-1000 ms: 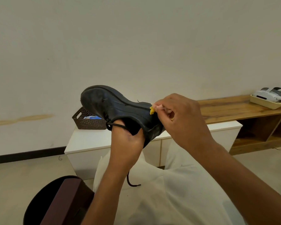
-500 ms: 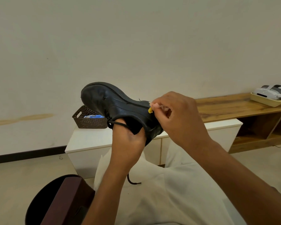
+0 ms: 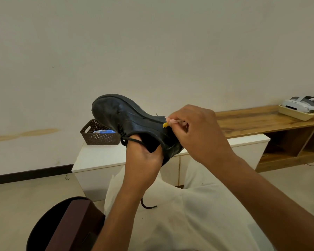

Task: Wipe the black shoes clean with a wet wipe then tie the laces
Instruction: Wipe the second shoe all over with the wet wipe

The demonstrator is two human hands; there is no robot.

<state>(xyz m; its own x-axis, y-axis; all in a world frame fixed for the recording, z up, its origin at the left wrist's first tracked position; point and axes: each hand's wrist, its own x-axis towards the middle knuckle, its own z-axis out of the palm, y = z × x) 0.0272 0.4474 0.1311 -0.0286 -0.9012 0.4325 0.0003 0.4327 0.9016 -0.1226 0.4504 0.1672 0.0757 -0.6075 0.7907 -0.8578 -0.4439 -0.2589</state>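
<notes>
Since the earlier frames the shoe (image 3: 134,124) has risen slightly and the right hand (image 3: 198,134) has edged along its side; otherwise the pose is unchanged.

The shoe is held in the air above the lap, sole facing away and up, toe to the left. The left hand (image 3: 143,160) grips it from inside, fingers in the opening and thumb outside at the heel collar. The right hand pinches a small pink-and-yellow item (image 3: 169,122) against the side near the sole seam (too small to identify; it does not read as a wet wipe).

Handling, as judged: the leather upper looks fairly stiff and smooth, likely slick once wet; moderate weight. The collar grip in use is the sound place to hold, leaving the sides free.

One lace (image 3: 147,205) hangs loose below the wrist, untied, and could snag.

Surroundings: a brown basket (image 3: 98,136) with a blue pack stands on the white tabletop (image 3: 101,156) behind the shoe. A wooden bench (image 3: 252,120) to the right carries a tray with a headset (image 3: 301,105). A dark stool (image 3: 65,223) sits lower left. Nothing obstructs the hands.
</notes>
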